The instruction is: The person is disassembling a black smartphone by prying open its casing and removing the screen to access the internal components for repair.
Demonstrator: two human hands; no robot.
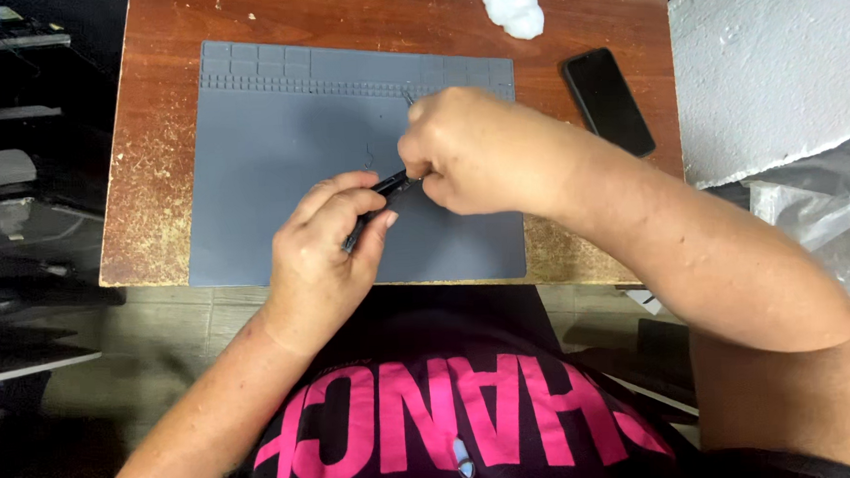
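A slim black tool (374, 201) is gripped by both hands near the centre of the frame. It is pinched between the curled fingers and thumb of the left hand (325, 248), whose forearm rises from the lower left. Its upper end is closed on by the right hand (474, 151), which is bent at the wrist, knuckles turned up, with its forearm entering from the lower right. The two hands are nearly touching above a grey work mat (278, 150).

The mat is laid on a worn brown wooden table (152, 117), and a bare strip of wood is left along the table's left and top edges. Most of the mat to the left of the hands is uncovered. A row of small moulded compartments (341, 66) is seen along the mat's top edge; whether anything lies in them cannot be told.

A black phone (608, 102) is laid face up at the table's upper right, well apart from the hands. A white crumpled wad (510, 4) is placed at the top edge.
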